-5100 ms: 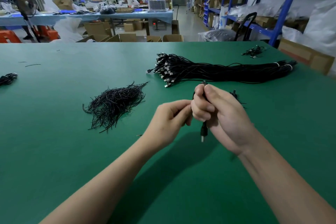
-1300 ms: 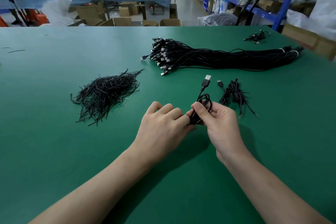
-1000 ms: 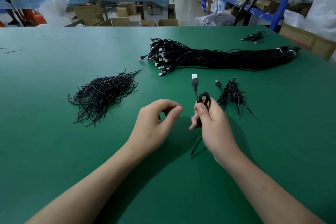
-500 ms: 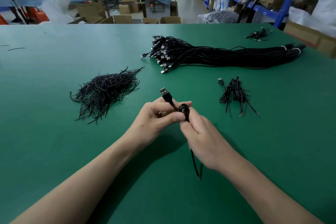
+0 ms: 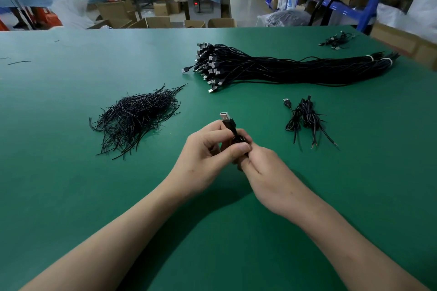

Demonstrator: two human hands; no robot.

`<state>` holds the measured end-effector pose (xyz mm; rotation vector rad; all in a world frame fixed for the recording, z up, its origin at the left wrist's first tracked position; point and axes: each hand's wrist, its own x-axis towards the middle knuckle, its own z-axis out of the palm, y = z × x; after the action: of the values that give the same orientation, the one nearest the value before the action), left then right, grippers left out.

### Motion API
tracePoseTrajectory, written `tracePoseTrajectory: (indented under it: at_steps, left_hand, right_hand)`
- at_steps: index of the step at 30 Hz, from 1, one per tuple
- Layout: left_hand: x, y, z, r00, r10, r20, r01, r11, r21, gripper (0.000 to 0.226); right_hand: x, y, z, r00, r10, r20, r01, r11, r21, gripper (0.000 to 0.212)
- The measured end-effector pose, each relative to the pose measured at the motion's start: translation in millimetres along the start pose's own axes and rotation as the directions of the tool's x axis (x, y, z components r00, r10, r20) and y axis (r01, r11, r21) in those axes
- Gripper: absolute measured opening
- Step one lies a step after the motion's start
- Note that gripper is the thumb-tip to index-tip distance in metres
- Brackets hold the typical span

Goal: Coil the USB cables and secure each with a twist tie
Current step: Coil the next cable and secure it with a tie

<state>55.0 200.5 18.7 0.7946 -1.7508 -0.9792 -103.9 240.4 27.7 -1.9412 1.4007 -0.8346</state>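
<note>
USB cable (image 5: 228, 121): small coil pinched between fingers of left hand (image 5: 203, 153) and right hand (image 5: 267, 172); keep loops tight, even; hold one-handed while fetching twist ties (image 5: 137, 118).

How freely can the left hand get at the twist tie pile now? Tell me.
Probably yes: only bare table lies between the left hand and the twist tie pile, but it pinches the coiled cable and must let go first.
</note>
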Motion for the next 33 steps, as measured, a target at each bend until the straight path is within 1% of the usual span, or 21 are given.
tracePoseTrajectory:
  at_steps: [2,4,6,7,9,10,12,14,16,17,19,20,22,24,25,26,29,31,33]
  left_hand:
    - [-1,0,4,0.999,0.038,-0.027,-0.035,0.994,0.103,0.015]
    - [-1,2,10,0.997,0.036,-0.063,-0.026,0.988,0.152,0.012]
    - [0,3,16,0.996,-0.014,-0.087,0.025,0.993,0.119,0.015]
    - [0,3,18,0.994,-0.027,-0.102,0.038,0.994,0.104,0.017]
    - [0,2,19,0.993,-0.03,-0.116,0.039,0.997,0.073,0.017]
    - [0,1,18,0.993,-0.028,-0.118,0.035,0.998,0.058,0.015]
    - [1,0,14,0.993,-0.038,-0.11,0.041,0.999,0.03,0.015]
    - [2,-2,12,0.995,-0.052,-0.089,0.053,0.998,0.015,0.015]
    - [2,-3,10,0.995,-0.067,-0.08,0.065,0.998,-0.017,0.016]
    - [2,-4,10,0.994,-0.079,-0.071,0.076,0.996,-0.039,0.017]
    - [2,-5,10,0.994,-0.102,-0.044,0.099,0.993,-0.066,0.02]
    - [2,-6,10,0.994,-0.108,-0.034,0.106,0.992,-0.066,0.021]
    - [3,-7,9,0.993,-0.111,-0.032,0.109,0.993,-0.054,0.019]
    - [3,-7,9,0.994,-0.106,-0.03,0.104,0.992,-0.065,0.018]
    - [4,-6,7,0.994,-0.104,-0.019,0.102,0.991,-0.083,0.018]
    - [4,-6,6,0.994,-0.105,-0.004,0.104,0.989,-0.101,0.018]
    - [5,-6,2,0.993,-0.105,0.049,0.112,0.981,-0.159,0.016]
    - [5,-6,1,0.992,-0.101,0.071,0.112,0.978,-0.173,0.016]
    - [5,-5,0,0.992,-0.09,0.086,0.103,0.982,-0.158,0.017]
  right_hand:
    - [1,2,1,0.998,0.02,-0.065,-0.025,0.998,-0.065,0.029]
    - [1,1,2,0.992,0.014,-0.127,-0.038,0.98,-0.194,0.026]
    - [0,-1,4,0.987,0.01,-0.159,-0.063,0.942,-0.331,0.022]
    - [0,-1,4,0.987,0.008,-0.162,-0.069,0.924,-0.376,0.024]
    - [2,-1,5,0.988,-0.005,-0.152,-0.054,0.925,-0.377,0.03]
    - [3,-1,5,0.991,-0.005,-0.134,-0.039,0.944,-0.327,0.03]
    - [4,-1,3,0.998,0.006,-0.068,-0.017,0.986,-0.167,0.026]
    - [4,1,-1,1.0,0.006,0.009,-0.006,0.999,-0.046,0.02]
    - [3,3,-4,0.996,0.022,0.083,-0.029,0.996,0.081,0.02]
    - [3,5,-6,0.991,0.046,0.124,-0.069,0.981,0.182,0.024]
    - [2,6,-8,0.971,0.101,0.214,-0.182,0.899,0.398,0.031]
    - [2,6,-9,0.96,0.12,0.254,-0.233,0.847,0.477,0.031]
    - [1,4,-11,0.936,0.146,0.32,-0.314,0.755,0.575,0.032]
    - [0,3,-11,0.917,0.141,0.373,-0.361,0.689,0.628,0.033]
    - [0,3,-11,0.915,0.131,0.382,-0.362,0.687,0.631,0.032]
    - [0,2,-10,0.921,0.122,0.371,-0.342,0.712,0.614,0.032]
    - [1,1,-5,0.958,0.096,0.268,-0.229,0.82,0.524,0.032]
    - [1,0,-3,0.973,0.084,0.214,-0.183,0.844,0.505,0.032]
    - [1,1,-2,0.979,0.077,0.191,-0.165,0.848,0.504,0.032]
